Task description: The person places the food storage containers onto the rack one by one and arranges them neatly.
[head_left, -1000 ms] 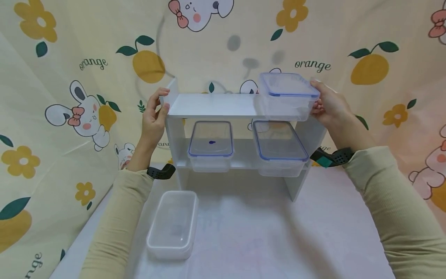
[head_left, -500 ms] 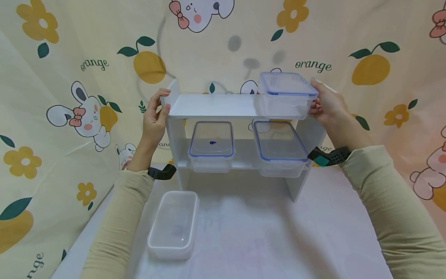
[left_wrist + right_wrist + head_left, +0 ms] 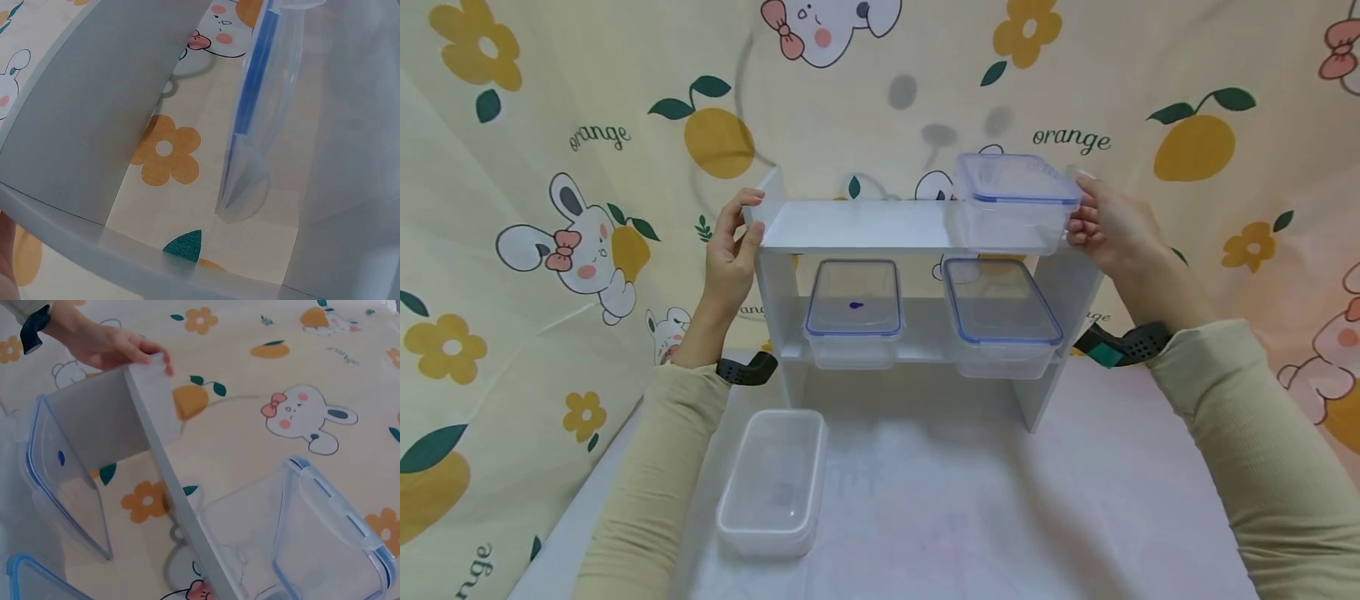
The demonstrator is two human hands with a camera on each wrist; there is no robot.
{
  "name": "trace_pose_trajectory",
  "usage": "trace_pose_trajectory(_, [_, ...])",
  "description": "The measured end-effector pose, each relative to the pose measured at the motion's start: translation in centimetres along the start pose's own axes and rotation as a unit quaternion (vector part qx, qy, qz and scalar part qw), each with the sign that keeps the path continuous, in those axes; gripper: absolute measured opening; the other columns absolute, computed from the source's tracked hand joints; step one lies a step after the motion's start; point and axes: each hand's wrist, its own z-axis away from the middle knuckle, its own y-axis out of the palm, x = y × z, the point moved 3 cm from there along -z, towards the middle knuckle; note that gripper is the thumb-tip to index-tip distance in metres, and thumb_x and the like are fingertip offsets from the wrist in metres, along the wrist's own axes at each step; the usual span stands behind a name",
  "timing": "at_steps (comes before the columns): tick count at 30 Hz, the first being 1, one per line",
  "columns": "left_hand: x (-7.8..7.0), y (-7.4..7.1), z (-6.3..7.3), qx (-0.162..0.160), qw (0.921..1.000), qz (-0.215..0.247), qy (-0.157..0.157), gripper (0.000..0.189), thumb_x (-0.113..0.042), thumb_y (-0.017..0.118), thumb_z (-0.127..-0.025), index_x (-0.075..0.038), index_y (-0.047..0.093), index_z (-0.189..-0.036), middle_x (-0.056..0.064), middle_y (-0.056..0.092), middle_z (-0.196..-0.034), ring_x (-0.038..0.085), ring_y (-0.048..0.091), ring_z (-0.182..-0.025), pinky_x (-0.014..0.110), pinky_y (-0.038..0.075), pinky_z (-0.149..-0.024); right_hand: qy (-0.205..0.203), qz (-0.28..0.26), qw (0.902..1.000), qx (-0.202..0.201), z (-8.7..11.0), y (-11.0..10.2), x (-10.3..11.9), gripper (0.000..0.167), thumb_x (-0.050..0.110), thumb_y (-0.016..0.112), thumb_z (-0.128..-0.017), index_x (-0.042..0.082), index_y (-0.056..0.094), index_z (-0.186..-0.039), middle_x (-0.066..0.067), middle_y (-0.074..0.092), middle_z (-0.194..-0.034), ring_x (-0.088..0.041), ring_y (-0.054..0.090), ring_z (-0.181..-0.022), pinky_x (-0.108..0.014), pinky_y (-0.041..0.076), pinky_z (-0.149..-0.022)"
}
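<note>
On the top shelf, the clear box sits slightly farther in than a second ago, seemingly better seated, the left hand gripping the rack side, though whether the right hand has its fingers grasping or merely touching it I cannot tell

A cream cloth printed with oranges, flowers and rabbits hangs behind and left of a white table. Soft grey shadows fall across both.
</note>
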Motion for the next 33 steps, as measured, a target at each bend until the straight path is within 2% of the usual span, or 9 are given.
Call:
trace_pose_trajectory(6, [-0.1,0.0,0.1,0.002,1.0,-0.002,-0.006,0.029,-0.007,0.046,-0.099,-0.007,0.05,-0.128,-0.019,0.049,-0.132,0.008,0.044,-0.111,0.02,0.04,-0.093,-0.003,0.022,0.9997,0.013,0.7,-0.4,-0.2,0.045,0.042,0.068,-0.084,0.02,0.046,-0.117,0.004,0.054,-0.083,-0.007,0.05,-0.072,-0.014,0.045,-0.063])
trace_pose_trajectory(20, [0.0,0.0,-0.1,0.0,1.0,0.006,0.003,0.028,-0.005,0.045,-0.099,-0.005,0.05,-0.127,-0.02,0.05,-0.129,0.017,0.045,-0.112,0.02,0.04,-0.091,-0.02,0.067,0.9956,0.062,2.0,-2.0,-1.2,0.037,0.041,0.066,-0.085,0.017,0.052,-0.11,0.004,0.056,-0.085,-0.007,0.052,-0.076,-0.013,0.05,-0.068])
trace_pose_trajectory(25, [-0.2,0.1,-0.1,0.0,1.0,0.005,-0.001,0.028,-0.006,0.045,-0.099,-0.004,0.05,-0.127,-0.018,0.049,-0.13,0.015,0.045,-0.112,0.021,0.04,-0.092,-0.014,0.07,0.9955,0.063,2.7,-2.2,-1.7,0.041,0.042,0.069,-0.082,0.017,0.052,-0.11,0.004,0.057,-0.085,-0.006,0.054,-0.076,-0.013,0.05,-0.068])
trace_pose_trajectory(33, [-0.1,0.1,0.0,0.0,1.0,0.007,0.001,0.028,-0.006,0.045,-0.099,-0.005,0.05,-0.127,-0.018,0.049,-0.131,0.008,0.045,-0.11,0.021,0.04,-0.091,0.006,0.044,0.9954,0.085,4.1,-2.5,-2.6,0.034,0.039,0.072,-0.081,0.018,0.059,-0.104,0.005,0.058,-0.084,-0.007,0.055,-0.075,-0.014,0.05,-0.067])
